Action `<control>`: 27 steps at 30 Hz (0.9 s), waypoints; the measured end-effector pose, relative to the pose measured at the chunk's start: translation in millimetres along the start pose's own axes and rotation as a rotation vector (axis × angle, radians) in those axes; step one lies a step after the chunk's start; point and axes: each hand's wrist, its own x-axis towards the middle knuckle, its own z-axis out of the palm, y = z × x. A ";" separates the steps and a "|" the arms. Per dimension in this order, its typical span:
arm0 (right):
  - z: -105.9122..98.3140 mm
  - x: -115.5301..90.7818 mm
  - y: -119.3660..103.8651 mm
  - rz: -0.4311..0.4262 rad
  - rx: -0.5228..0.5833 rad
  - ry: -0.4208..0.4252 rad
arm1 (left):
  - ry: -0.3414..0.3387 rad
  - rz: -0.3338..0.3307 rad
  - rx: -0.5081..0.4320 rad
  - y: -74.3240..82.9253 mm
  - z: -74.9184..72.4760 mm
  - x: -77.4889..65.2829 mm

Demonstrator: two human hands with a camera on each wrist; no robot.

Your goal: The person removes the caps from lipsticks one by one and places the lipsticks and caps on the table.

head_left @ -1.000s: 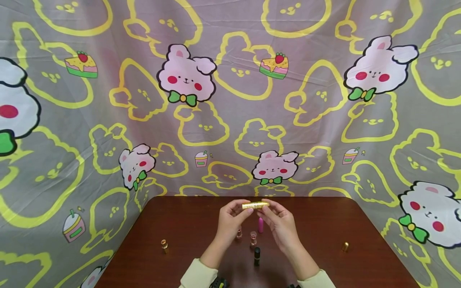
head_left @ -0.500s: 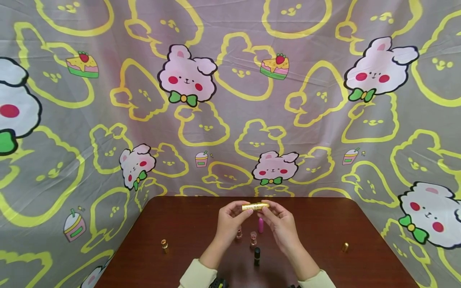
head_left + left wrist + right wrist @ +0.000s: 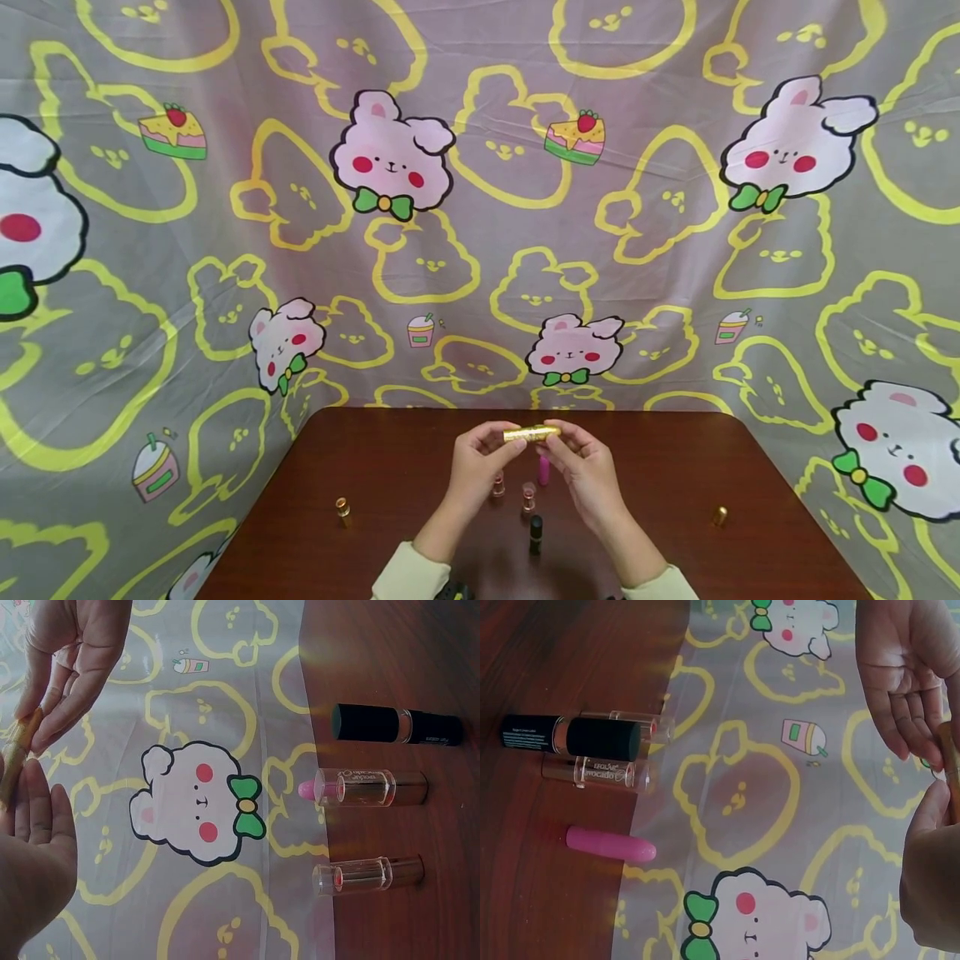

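Head view: the left hand (image 3: 478, 458) and right hand (image 3: 587, 465) pinch a gold tube (image 3: 528, 433) at opposite ends, nearly level above the brown surface (image 3: 405, 467). A black tube (image 3: 536, 536), a pink tube (image 3: 543, 472) and two clear-capped tubes (image 3: 371, 789) stand there; a gold-topped tube (image 3: 343, 512) is well left, a small gold piece (image 3: 720, 516) well right.

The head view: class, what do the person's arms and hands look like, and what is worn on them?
The left sleeve and right sleeve are plain pale cream, ending short of the wrists. The left hand and right hand show no gloves or rings. A partly visible black item sits by the left sleeve.
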 end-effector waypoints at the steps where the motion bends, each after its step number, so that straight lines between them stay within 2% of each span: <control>1: -1.0 0.2 -0.5 -0.005 0.000 0.006 | 0.006 0.000 -0.015 -4.4 -1.9 1.1; 6: -7.2 2.8 -4.2 -0.050 0.024 0.034 | 0.023 0.033 -0.064 -9.1 -10.1 2.3; 10: -10.0 3.6 -6.0 -0.060 0.023 0.025 | 0.020 0.054 -0.084 -9.0 -14.4 2.6; 17: -17.5 3.1 -6.3 -0.051 0.022 0.015 | 0.040 0.038 -0.157 -8.0 -22.7 1.3; 27: -37.9 1.0 -11.6 -0.056 -0.025 0.029 | 0.089 0.023 -0.189 -9.4 -43.0 -2.7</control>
